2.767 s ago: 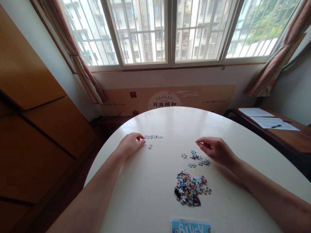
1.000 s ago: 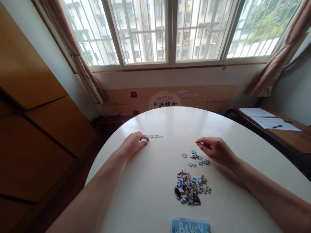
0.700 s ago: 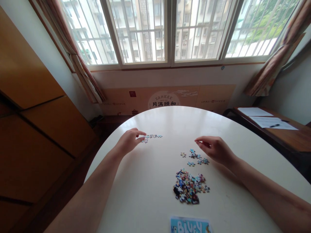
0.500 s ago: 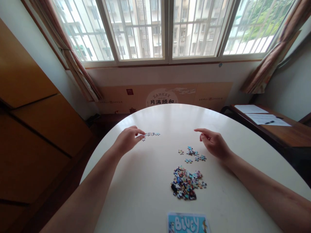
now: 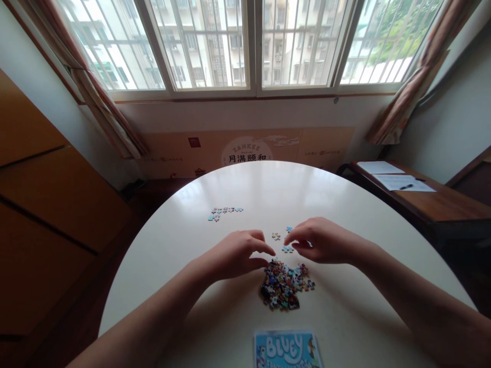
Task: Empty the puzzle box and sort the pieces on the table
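Observation:
A heap of jigsaw puzzle pieces (image 5: 282, 286) lies on the white round table (image 5: 161, 266). My left hand (image 5: 241, 253) reaches the heap's upper left edge, thumb and fingers apart, with nothing visible between them. Just beyond the heap, my right hand (image 5: 320, 240) hovers over a few loose pieces, its fingers curved and apart; it partly covers them. A light blue loose piece (image 5: 287, 249) shows by its fingertips, and a yellowish piece (image 5: 276, 236) lies to their left. Farther off at the left, several pieces form a joined strip (image 5: 226, 210) with a short second row below.
A blue Bluey box or card (image 5: 286, 350) lies at the near edge of view. Beyond the table are a printed cardboard panel (image 5: 164, 148) and a barred window. To the right, a wooden desk (image 5: 441, 197) bears papers (image 5: 402, 182) and a pen.
My left hand has left the joined strip and come right and nearer to the heap. My right hand has moved left and nearer, over the loose pieces. The view has shifted slightly.

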`<state>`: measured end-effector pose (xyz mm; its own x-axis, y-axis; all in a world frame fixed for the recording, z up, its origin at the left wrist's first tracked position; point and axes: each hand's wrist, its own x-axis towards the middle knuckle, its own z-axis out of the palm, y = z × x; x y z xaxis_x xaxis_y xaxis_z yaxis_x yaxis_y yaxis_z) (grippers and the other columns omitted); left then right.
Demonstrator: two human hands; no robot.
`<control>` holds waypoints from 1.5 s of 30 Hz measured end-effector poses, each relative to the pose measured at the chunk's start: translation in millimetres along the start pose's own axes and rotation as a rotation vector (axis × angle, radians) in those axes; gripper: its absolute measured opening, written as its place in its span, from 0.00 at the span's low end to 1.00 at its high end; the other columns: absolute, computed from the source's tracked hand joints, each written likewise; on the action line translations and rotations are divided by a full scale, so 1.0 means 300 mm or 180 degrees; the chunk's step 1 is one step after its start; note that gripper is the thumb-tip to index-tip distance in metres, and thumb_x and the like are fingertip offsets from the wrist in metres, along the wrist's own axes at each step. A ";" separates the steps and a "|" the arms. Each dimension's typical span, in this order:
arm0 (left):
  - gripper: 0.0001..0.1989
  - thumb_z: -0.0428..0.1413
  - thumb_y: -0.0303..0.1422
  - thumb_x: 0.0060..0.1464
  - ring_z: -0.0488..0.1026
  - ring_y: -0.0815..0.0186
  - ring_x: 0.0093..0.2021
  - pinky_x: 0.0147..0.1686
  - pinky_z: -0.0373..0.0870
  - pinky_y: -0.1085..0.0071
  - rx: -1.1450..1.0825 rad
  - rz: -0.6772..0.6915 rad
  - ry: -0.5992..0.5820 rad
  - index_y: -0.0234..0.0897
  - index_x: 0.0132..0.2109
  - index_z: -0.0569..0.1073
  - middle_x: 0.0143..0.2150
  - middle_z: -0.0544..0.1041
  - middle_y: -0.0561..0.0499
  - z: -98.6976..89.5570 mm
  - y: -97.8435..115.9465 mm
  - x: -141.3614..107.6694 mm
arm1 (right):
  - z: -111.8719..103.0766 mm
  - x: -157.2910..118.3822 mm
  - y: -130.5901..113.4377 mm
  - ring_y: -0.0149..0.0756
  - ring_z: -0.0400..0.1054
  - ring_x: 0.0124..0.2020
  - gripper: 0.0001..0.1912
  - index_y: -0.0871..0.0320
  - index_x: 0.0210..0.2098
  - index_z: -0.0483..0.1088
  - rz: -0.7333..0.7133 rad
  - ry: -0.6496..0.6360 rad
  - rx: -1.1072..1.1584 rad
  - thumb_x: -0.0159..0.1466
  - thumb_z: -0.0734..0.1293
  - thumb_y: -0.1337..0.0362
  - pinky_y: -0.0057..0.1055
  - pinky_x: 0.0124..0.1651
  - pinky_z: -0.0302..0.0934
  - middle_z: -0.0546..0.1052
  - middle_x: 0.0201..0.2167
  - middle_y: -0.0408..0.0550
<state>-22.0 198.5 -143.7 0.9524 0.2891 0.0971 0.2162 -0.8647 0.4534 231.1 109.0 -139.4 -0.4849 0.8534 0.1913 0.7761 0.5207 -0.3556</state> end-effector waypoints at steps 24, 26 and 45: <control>0.05 0.63 0.33 0.55 0.74 0.67 0.35 0.37 0.68 0.70 -0.0008 0.0034 0.0058 0.46 0.40 0.81 0.41 0.77 0.51 0.022 0.005 0.006 | 0.004 -0.001 0.025 0.24 0.70 0.31 0.16 0.49 0.40 0.80 0.0044 -0.0049 -0.0064 0.60 0.65 0.72 0.24 0.35 0.57 0.80 0.32 0.39; 0.05 0.64 0.33 0.55 0.74 0.68 0.34 0.37 0.68 0.70 0.0006 0.0009 0.0056 0.46 0.40 0.81 0.41 0.77 0.52 0.021 0.010 0.007 | 0.003 -0.002 0.024 0.24 0.70 0.30 0.16 0.49 0.40 0.80 0.0060 -0.0047 -0.0058 0.59 0.65 0.72 0.24 0.34 0.56 0.80 0.32 0.39; 0.06 0.59 0.35 0.55 0.72 0.62 0.35 0.34 0.67 0.67 0.0006 -0.1379 0.0711 0.40 0.36 0.80 0.38 0.79 0.48 0.052 -0.032 0.041 | 0.000 0.006 0.000 0.23 0.66 0.28 0.16 0.49 0.38 0.81 0.0116 -0.0448 0.0205 0.58 0.65 0.71 0.23 0.33 0.54 0.78 0.30 0.41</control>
<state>-9.0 203.9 -160.5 0.7052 0.7035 0.0875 0.5833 -0.6460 0.4925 230.1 110.3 -139.2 -0.5120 0.8576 0.0488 0.7690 0.4829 -0.4188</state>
